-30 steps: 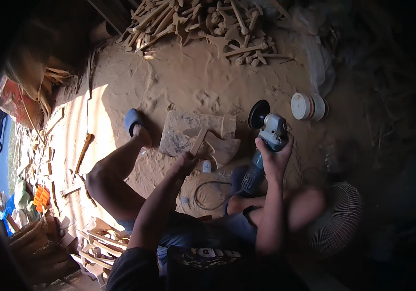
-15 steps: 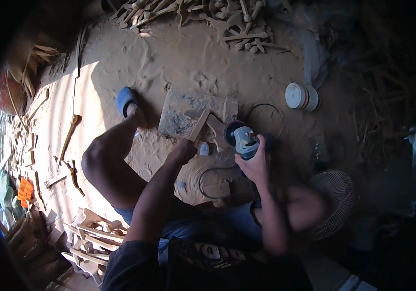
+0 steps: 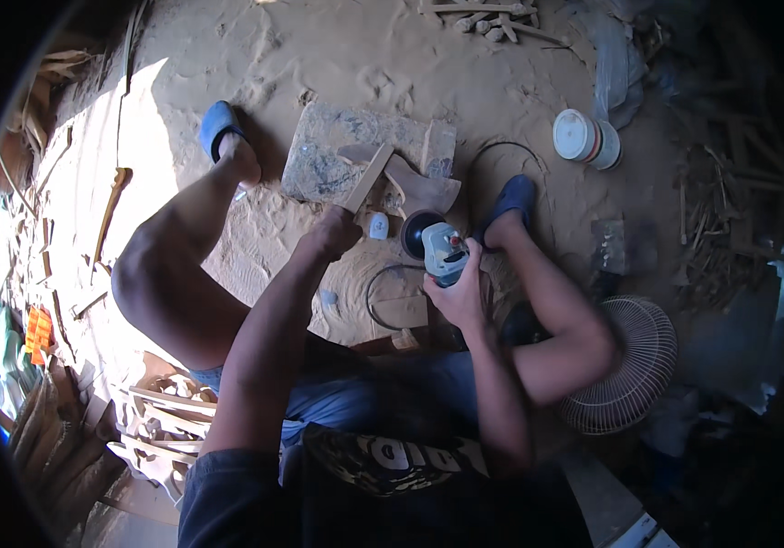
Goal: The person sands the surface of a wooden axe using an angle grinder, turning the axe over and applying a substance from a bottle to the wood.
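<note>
My left hand (image 3: 335, 234) is closed round the near end of a flat wooden bar, part of a carved wooden piece (image 3: 369, 180). Beyond the bar, this piece has a curved, flared section (image 3: 424, 189), and it rests over a dusty stone-like block (image 3: 319, 151). In my right hand (image 3: 461, 297) is a power sander (image 3: 446, 254) with a teal and grey body. Its round dark disc (image 3: 420, 235) is just on my side of the flared end, seemingly apart from it. Whether the disc is spinning I cannot tell.
A small pale object (image 3: 378, 226) lies by my left hand. A dark cable (image 3: 370, 297) loops across the dusty ground. At right are a white tub (image 3: 575, 135) and a round wire fan guard (image 3: 643, 365). Cut wooden pieces (image 3: 168, 411) are piled at lower left.
The sander has drawn back toward me from the flared end of the wood. My left hand keeps its hold on the bar. The whole view has shifted, showing my right foot more clearly.
</note>
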The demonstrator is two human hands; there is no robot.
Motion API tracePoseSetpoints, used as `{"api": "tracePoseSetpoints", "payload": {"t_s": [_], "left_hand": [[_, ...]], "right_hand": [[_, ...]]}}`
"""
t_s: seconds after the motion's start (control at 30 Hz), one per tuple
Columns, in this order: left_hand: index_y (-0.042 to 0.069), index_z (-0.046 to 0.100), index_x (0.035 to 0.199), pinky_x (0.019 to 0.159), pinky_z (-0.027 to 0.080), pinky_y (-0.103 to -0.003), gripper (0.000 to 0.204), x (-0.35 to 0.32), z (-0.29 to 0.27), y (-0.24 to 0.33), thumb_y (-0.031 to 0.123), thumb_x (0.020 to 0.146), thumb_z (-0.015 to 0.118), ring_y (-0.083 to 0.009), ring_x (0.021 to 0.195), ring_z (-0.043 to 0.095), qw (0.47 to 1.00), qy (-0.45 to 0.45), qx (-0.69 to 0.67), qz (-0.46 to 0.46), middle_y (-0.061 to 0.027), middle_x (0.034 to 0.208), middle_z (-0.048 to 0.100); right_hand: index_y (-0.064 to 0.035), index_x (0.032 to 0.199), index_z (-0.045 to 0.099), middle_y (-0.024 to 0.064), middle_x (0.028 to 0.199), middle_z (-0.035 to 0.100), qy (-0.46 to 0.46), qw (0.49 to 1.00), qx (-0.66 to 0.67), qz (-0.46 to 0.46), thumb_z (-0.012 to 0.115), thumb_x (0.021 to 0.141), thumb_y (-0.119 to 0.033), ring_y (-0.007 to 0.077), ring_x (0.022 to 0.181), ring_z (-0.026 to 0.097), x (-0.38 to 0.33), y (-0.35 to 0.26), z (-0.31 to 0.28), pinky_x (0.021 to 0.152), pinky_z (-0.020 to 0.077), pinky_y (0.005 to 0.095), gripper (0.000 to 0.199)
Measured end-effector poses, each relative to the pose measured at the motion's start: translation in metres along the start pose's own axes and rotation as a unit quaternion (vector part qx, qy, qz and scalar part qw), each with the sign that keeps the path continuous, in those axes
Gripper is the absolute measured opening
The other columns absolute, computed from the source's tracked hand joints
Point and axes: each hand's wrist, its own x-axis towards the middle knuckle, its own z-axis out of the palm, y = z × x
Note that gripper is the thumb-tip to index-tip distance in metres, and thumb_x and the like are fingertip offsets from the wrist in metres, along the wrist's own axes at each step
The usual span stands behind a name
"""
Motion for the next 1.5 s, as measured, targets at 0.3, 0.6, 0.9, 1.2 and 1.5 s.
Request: {"api": "tracePoseSetpoints", "payload": {"t_s": [0.3, 0.6, 0.9, 1.2, 1.5], "left_hand": [[0.016, 0.051, 0.148, 0.034, 0.032, -0.035, 0.039, -0.041, -0.005, 0.128, 0.017, 0.109, 0.049, -0.0172, 0.042, 0.046, 0.993, 0.031, -0.06, -0.092, -0.0077, 0.069, 0.055], [0.013, 0.056, 0.142, 0.036, 0.036, -0.037, 0.035, -0.029, -0.004, 0.095, 0.027, 0.11, 0.055, -0.0171, 0.044, 0.048, 0.998, -0.001, -0.032, -0.058, -0.0066, 0.066, 0.054], [-0.001, 0.063, 0.131, 0.041, 0.045, -0.043, 0.036, -0.019, -0.002, 0.097, 0.012, 0.099, 0.056, -0.0258, 0.05, 0.061, 0.986, 0.015, 0.013, -0.165, -0.0163, 0.07, 0.063], [-0.007, 0.068, 0.114, 0.043, 0.049, -0.043, 0.027, -0.027, -0.007, 0.12, 0.008, 0.094, 0.058, -0.027, 0.05, 0.062, 0.976, 0.008, -0.004, -0.219, -0.0168, 0.067, 0.062], [0.01, 0.065, 0.133, 0.042, 0.047, -0.04, 0.043, -0.034, -0.013, 0.136, 0.003, 0.092, 0.054, -0.02, 0.049, 0.058, 0.967, -0.014, -0.006, -0.254, -0.0093, 0.069, 0.06]], "right_hand": [[-0.0059, 0.152, 0.037, 0.0319, 0.103, 0.074, 0.092, 0.994, -0.041, 0.04, 0.085, 0.081, -0.032, 0.053, 0.093, 0.073, 0.014, 0.024, -0.014, 0.081, 0.0564, 0.0605, 0.089], [-0.0059, 0.152, 0.036, 0.033, 0.112, 0.073, 0.039, 0.999, -0.009, 0.033, 0.088, 0.079, -0.032, 0.0515, 0.104, 0.073, 0.012, 0.022, -0.01, 0.088, 0.0563, 0.0589, 0.093], [-0.0047, 0.151, 0.035, 0.031, 0.104, 0.075, 0.065, 0.997, -0.042, -0.001, 0.085, 0.081, -0.03, 0.0518, 0.094, 0.074, 0.04, 0.05, -0.029, 0.081, 0.0577, 0.0583, 0.09], [-0.0065, 0.152, 0.035, 0.0325, 0.114, 0.072, -0.027, 0.998, -0.053, -0.017, 0.088, 0.078, -0.03, 0.0538, 0.102, 0.072, 0.029, 0.041, -0.026, 0.084, 0.0568, 0.0604, 0.094], [-0.0052, 0.151, 0.036, 0.0331, 0.11, 0.073, 0.02, 0.999, -0.036, -0.025, 0.087, 0.079, -0.03, 0.0538, 0.1, 0.072, 0.07, 0.068, -0.043, 0.084, 0.057, 0.0601, 0.092]]}}
